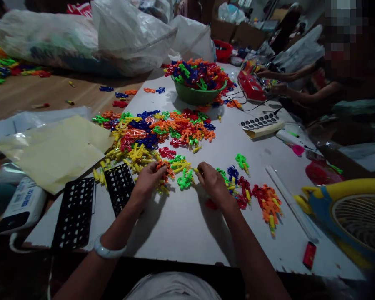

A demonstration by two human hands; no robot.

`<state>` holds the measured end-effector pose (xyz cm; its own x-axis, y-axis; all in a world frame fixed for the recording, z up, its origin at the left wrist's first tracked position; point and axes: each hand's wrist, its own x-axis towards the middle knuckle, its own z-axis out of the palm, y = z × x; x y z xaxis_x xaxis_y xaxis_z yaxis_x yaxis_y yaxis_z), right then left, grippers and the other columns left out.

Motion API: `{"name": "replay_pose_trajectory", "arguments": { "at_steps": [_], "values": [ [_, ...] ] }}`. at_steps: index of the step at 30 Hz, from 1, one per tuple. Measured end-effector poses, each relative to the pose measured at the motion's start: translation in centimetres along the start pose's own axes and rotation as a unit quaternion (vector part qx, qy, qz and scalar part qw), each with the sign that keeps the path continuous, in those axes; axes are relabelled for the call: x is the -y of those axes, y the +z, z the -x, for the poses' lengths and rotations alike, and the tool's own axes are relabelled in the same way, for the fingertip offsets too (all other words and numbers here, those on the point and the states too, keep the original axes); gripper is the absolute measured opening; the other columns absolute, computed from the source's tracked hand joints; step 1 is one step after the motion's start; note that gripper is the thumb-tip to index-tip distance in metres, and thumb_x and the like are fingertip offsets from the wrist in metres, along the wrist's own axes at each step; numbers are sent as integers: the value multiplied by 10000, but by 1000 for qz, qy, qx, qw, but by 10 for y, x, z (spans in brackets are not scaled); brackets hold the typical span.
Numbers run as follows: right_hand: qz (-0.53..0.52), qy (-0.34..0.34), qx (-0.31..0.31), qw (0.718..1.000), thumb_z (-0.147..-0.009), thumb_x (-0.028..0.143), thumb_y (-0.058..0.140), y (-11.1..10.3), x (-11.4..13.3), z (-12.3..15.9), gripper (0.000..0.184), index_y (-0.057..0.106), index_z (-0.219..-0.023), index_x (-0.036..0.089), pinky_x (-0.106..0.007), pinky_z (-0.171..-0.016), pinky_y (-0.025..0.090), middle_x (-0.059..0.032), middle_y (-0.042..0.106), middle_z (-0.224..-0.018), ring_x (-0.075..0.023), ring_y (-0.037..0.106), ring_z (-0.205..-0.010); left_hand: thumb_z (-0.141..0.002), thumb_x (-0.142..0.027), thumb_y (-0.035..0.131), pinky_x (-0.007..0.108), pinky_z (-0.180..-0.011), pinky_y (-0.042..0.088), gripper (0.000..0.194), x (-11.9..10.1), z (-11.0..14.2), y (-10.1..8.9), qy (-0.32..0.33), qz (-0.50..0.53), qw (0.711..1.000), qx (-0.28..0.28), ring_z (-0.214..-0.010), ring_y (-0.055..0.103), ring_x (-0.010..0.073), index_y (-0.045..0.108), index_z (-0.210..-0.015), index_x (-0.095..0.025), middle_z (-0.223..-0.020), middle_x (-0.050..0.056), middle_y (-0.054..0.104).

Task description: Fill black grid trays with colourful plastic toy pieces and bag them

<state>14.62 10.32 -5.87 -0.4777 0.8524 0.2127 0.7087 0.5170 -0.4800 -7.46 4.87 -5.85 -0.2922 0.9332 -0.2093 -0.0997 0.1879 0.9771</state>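
Note:
My left hand (pixel 148 180) is closed in a pinch on an orange plastic figure (pixel 166 171). Opposite it, my right hand (pixel 213 182) pinches a small yellow tube (pixel 195 170) by its end. Between the two lies a bright green figure (pixel 185 180) on the white tabletop. Just beyond my hands spreads a heap of figures (pixel 175 125) in red, blue, orange, green and yellow. More yellow tubes (pixel 112 155) lie at its left side. To the right of my right hand are several figures with yellow tubes by them, among them an orange one (pixel 271 204).
Two black perforated trays (pixel 75 212) lie at left, near a yellow sheet (pixel 59 146) and a white device (pixel 21 206). A green bowl (pixel 195 96) heaped with figures stands farther back. At right are a clear rod (pixel 290 202), a red lighter (pixel 309 255), a fan (pixel 346 208) and another person's arms (pixel 306 93).

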Motion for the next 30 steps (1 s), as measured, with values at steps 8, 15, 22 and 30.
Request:
{"name": "replay_pose_trajectory", "arguments": {
  "at_steps": [8, 15, 22, 30],
  "values": [
    [-240, 27, -18, 970, -927, 255, 494, -2, 36, 22, 130, 547, -1040, 219, -317, -801, 478, -62, 601, -1012, -191, 594, -928, -699, -422, 767, 275, -736, 512, 377, 5, 35, 34, -38, 99, 993, 42, -756, 622, 142, 673, -936, -144, -870, 30, 693],
    [-273, 118, 51, 953, -883, 360, 583, 15, 48, 49, 403, 397, -1212, 219, -305, -664, 442, 25, 598, -793, -167, 581, -677, -737, -408, 741, 281, -788, 526, 347, 14, 42, 28, -4, 119, 993, -25, -815, 644, 148, 648, -953, -152, -897, 20, 691],
    [-302, 143, 34, 942, -835, 342, 621, 27, 56, 47, 412, 370, -1143, 231, -296, -664, 434, 75, 556, -688, -161, 581, -654, -795, -372, 671, 282, -815, 510, 259, 11, 55, 36, 15, 48, 999, -13, -872, 635, 162, 645, -961, -174, -930, 20, 689],
    [-438, 223, 72, 868, -751, 328, 684, 26, 46, 41, 500, 387, -1138, 214, -289, -638, 442, 63, 626, -672, -163, 603, -642, -807, -331, 624, 298, -784, 499, 170, 6, 64, 30, 82, -111, 990, -11, -825, 646, 179, 661, -936, -227, -890, 10, 705]
  ]
}}
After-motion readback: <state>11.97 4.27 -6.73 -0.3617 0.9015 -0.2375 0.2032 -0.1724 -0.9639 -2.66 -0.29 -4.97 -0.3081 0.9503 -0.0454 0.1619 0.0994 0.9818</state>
